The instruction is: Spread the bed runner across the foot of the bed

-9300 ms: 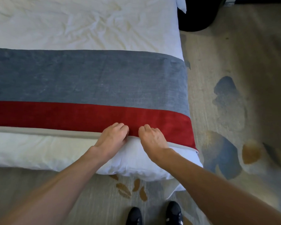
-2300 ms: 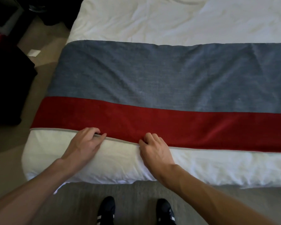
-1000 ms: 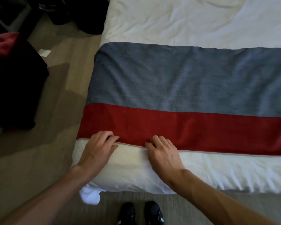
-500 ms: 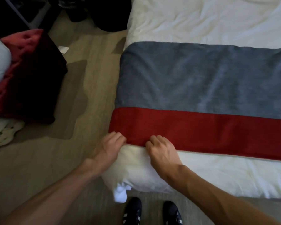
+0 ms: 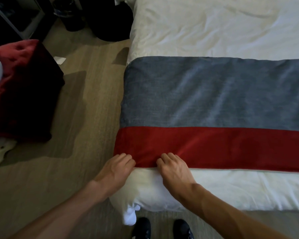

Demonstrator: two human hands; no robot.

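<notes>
Pinching bed runner (image 5: 214,100) hem at six o'clock, left hand (image 5: 116,171) and right hand (image 5: 175,171) curled on it; lay flat across bed (image 5: 214,28), seemingly needed only corner squaring.

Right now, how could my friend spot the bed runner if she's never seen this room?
Find the big white bed. Across its foot lies the bed runner, a flat cloth band. Only it has two stripes: wide grey-blue, then narrow red nearest the bed's end.
</notes>
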